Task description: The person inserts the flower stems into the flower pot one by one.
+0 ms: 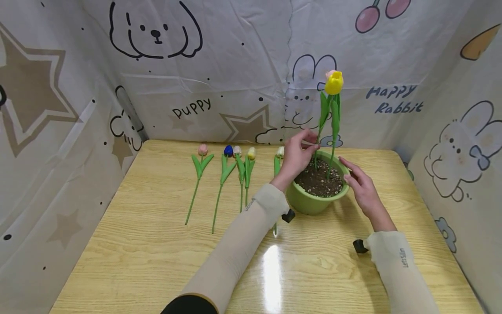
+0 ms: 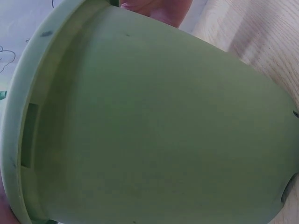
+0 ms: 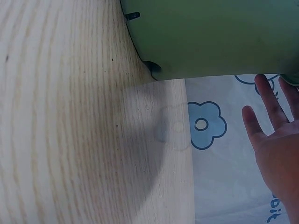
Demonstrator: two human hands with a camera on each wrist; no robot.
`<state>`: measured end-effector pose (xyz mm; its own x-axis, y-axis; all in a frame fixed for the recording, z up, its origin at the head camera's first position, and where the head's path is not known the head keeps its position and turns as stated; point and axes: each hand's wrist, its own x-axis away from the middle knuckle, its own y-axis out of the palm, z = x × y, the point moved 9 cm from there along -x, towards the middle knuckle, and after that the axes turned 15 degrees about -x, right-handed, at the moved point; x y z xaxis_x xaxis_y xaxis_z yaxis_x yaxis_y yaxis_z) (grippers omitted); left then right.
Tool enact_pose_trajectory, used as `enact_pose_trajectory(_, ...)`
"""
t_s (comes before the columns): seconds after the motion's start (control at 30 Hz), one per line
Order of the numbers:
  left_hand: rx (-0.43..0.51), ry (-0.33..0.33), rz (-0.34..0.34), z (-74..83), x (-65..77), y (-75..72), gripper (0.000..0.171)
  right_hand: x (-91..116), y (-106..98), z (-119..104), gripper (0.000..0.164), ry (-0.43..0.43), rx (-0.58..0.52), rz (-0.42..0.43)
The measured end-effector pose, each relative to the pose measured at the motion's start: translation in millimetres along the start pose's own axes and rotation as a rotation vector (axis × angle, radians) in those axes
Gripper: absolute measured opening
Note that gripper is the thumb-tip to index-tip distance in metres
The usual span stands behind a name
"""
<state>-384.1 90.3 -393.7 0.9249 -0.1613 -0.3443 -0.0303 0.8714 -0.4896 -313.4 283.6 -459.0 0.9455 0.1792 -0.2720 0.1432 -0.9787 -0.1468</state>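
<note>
A green flower pot (image 1: 310,205) filled with dark soil (image 1: 319,179) stands at the right of the table. Two artificial tulips stand upright in it: a yellow tulip (image 1: 334,83) in front and a pink tulip (image 1: 330,73) mostly hidden behind it. My left hand (image 1: 297,155) reaches over the pot's left rim, thumb and fingertips pinching the left stem low down, above the soil. On the pot's right side, my right hand (image 1: 362,189) touches the rim with extended fingers. In the right wrist view, the fingers (image 3: 270,100) are straight and spread beside the pot.
Left of the pot several artificial tulips lie on the wooden table (image 1: 149,244): a pink one (image 1: 202,150), a blue one (image 1: 228,151), pale ones, and a white one (image 1: 280,151) close to the pot. Printed cloth (image 1: 243,65) hangs around the back and sides.
</note>
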Motion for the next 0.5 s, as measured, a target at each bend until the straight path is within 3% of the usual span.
enact_pose_trajectory(0.5,-0.088,0.01,-0.055,2.3,0.2,6.0,0.018,0.5,1.0,-0.6,0.048,-0.005,-0.015,-0.007)
